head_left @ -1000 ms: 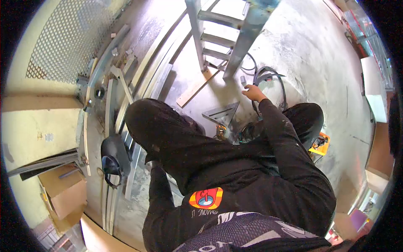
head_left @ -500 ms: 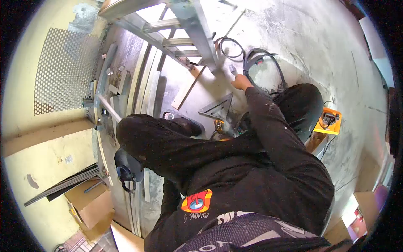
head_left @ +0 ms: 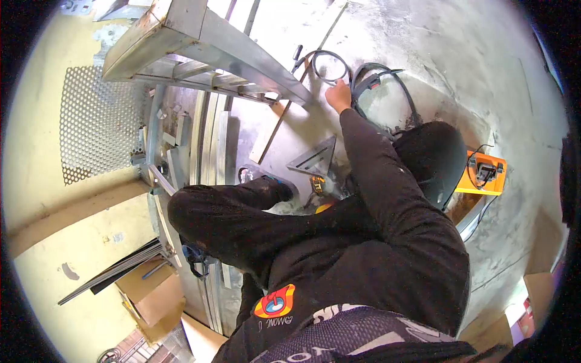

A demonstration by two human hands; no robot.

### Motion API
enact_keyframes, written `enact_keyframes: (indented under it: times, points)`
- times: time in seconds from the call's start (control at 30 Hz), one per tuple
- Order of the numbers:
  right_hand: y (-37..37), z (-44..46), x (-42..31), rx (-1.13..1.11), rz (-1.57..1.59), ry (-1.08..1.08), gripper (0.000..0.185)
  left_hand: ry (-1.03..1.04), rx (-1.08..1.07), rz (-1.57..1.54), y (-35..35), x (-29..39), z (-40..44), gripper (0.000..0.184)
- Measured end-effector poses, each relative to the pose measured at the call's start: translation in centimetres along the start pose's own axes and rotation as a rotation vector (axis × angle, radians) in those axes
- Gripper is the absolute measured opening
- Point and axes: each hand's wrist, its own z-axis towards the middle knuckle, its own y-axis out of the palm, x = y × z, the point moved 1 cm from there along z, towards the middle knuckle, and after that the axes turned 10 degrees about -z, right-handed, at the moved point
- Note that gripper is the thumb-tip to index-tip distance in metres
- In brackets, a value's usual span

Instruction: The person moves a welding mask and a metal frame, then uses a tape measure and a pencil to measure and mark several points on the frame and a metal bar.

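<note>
My right hand (head_left: 339, 95) reaches forward over the floor with its fingers closed, just left of a coiled black cable (head_left: 413, 103). What lies in the fingers is mostly hidden. A black handle with a red part (head_left: 374, 85) rests on the cable loops to its right. Left of the hand, the foot of a ladder-like metal frame (head_left: 260, 57) meets the floor. Nearer my legs lie a triangular metal square (head_left: 315, 158) and a yellow-and-black tool (head_left: 317, 184). My left hand is out of sight; only part of its dark sleeve shows low beside my body.
An orange tray-like case (head_left: 497, 175) with a dark device stands right of my knee. Long metal bars (head_left: 212, 136) lie on the left, near a perforated sheet (head_left: 100, 124). Cardboard boxes (head_left: 151, 290) and dark thin strips (head_left: 115, 269) are at lower left.
My right hand has moved slightly forward and left, towards the cable loop. The flat grey piece seen in its fingers earlier is now largely hidden. The view has shifted, and the metal frame looms larger.
</note>
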Motion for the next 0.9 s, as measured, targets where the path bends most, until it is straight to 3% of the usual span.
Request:
enact_keyframes:
  times: [0.07,0.13,0.2,0.3,0.37,0.43,0.57,0.6,0.73,0.8,0.9]
  points:
    - [1.8,3.2,-0.3,0.060,0.058,0.029,0.032,-0.009,0.007,0.011,-0.5,-0.1,-0.6,0.033]
    - [1.7,5.6,-1.6,0.016,0.008,-0.001,0.017,-0.020,0.013,0.016,-1.1,-0.1,-1.2,0.033]
    - [2.8,8.2,-2.4,-0.106,0.271,-0.019,0.012,-0.030,0.018,0.028,-1.8,0.2,-1.9,0.033]
    - [5.0,11.5,-4.2,-0.384,0.921,-0.038,0.021,-0.050,0.023,0.033,-2.5,0.2,-2.7,0.032]
    - [5.1,11.5,-6.4,-0.411,1.048,-0.067,0.026,-0.071,0.033,0.039,-2.8,0.5,-3.6,0.032]
    - [5.7,11.7,-8.8,-0.311,0.627,0.084,0.032,-0.086,0.035,0.049,-3.1,0.3,-4.4,0.032]
    - [8.4,13.8,-9.7,-0.297,0.409,0.030,0.032,-0.127,0.053,0.056,-3.7,0.2,-6.0,0.032]
    - [9.5,14.1,-9.4,-0.300,0.514,0.001,0.031,-0.137,0.055,0.058,-3.9,0.3,-6.3,0.032]
    - [13.1,16.2,-8.8,-0.226,0.290,0.093,0.038,-0.167,0.064,0.067,-4.0,0.8,-7.3,0.032]
    - [7.2,13.1,-10.9,-0.130,0.011,0.007,0.050,-0.176,0.067,0.066,-4.0,0.8,-7.6,0.032]
    - [5.8,13.1,-11.4,-0.273,0.027,0.122,0.058,-0.190,0.072,0.074,-4.2,0.7,-8.4,0.032]
